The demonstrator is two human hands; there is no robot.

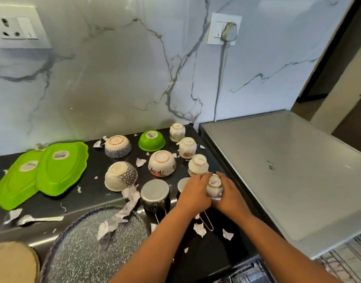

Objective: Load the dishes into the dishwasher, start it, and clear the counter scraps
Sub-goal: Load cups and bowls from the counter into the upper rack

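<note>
An upturned white cup [214,185] stands near the right end of the dark counter [89,199]. My left hand [192,192] and my right hand [228,194] both hold it, one on each side. Behind it stand other upturned cups [198,165] [187,147] [177,132]. Upturned bowls [162,166] [120,178] [117,146], a green bowl [151,140] and two green plates [62,165] [17,180] lie to the left. A steel pot [155,196] sits upside down beside my left hand. Torn paper scraps [126,209] are scattered about.
The grey dishwasher top [287,164] adjoins the counter on the right, with a wire rack [342,262] showing below it. A speckled round plate [85,246], a spoon [38,219] and a wooden board [12,262] lie near the front edge. A plugged cable [222,64] runs down the marble wall.
</note>
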